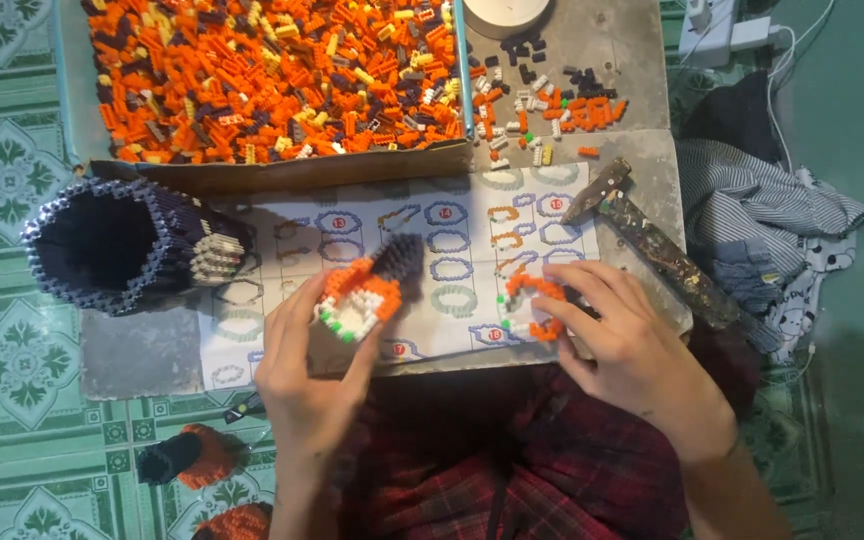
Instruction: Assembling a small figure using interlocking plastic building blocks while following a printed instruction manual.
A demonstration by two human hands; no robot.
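My left hand (302,375) holds a small built piece of tiny bricks (367,288), orange and white with a dark tip and green dots, just above the printed instruction sheet (452,245). My right hand (617,345) presses on a ring of orange and white bricks (527,310) that lies on the sheet's right part; fingers cover its right side. Both hands rest near the front edge of the grey board (142,355).
A shallow box (272,75) full of orange, dark and yellow bricks sits at the back. Loose bricks (542,105) lie right of it. A tall dark hollow brick build (122,245) lies at left. A hammer (652,240) rests at right. Cloth (762,215) is piled beyond it.
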